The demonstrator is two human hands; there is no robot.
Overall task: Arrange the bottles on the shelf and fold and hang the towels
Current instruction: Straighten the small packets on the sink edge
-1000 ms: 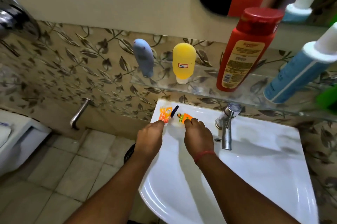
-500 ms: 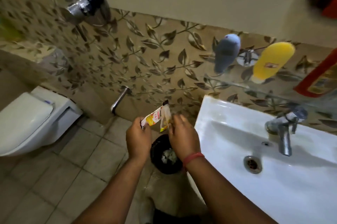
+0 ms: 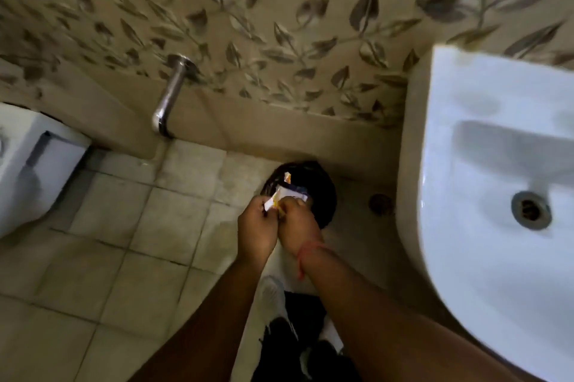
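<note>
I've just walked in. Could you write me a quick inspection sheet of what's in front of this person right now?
Surface: tiled floor, stained.
Job's things: nothing seen; no bottles or towels in view.
Clutter: small wrappers held over a dark bin.
Hands: left hand and right hand both pinch the wrappers, close together.
Cables: nothing seen.
Surroundings: white sink to the right, toilet to the left, metal pipe on the leaf-patterned wall.

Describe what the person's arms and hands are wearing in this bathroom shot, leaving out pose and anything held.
Both forearms are bare, with no sleeves, gloves or watch in view. The right hand has a thin red thread bracelet tied round its wrist, with a loose end trailing down the forearm. The left hand and its wrist carry nothing visible. No rings can be made out; the fingers are partly blurred.
</note>
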